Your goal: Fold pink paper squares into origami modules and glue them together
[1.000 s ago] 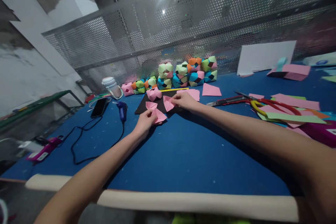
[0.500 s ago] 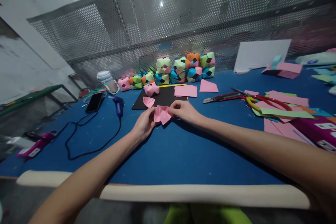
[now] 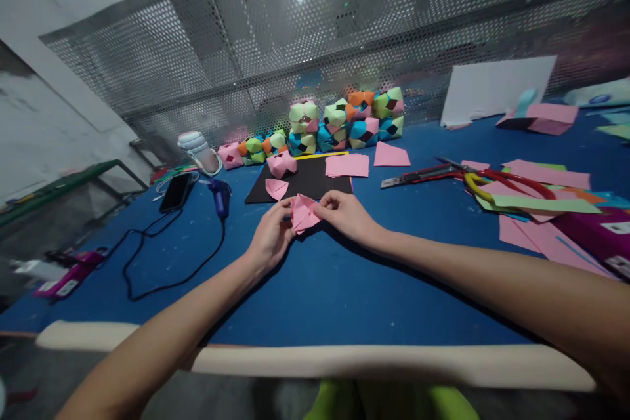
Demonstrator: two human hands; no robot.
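A folded pink origami paper piece (image 3: 304, 214) is held just above the blue table, between my two hands. My left hand (image 3: 272, 231) grips its left side, fingers closed on the edge. From the right, my right hand (image 3: 347, 215) pinches the other edge between thumb and forefinger. Right behind them, on a black board (image 3: 311, 177), rest a small folded pink piece (image 3: 276, 188), a pink origami shape (image 3: 281, 164) and a stack of pink paper sheets (image 3: 347, 165). A loose pink sheet (image 3: 391, 155) lies just right of the board.
Multicoloured paper balls (image 3: 335, 125) stand in rows before the perforated metal screen (image 3: 246, 72). To the left are a glue gun (image 3: 221, 199) with its cord, a phone (image 3: 176, 193) and a white bottle (image 3: 199, 152). Scissors (image 3: 512, 182), a utility knife (image 3: 418, 176) and paper scraps lie right.
The pink piece has turned between my fingers and looks narrower, its flaps closer together. Both hands stay at nearly the same spot. The camera view has shifted slightly.
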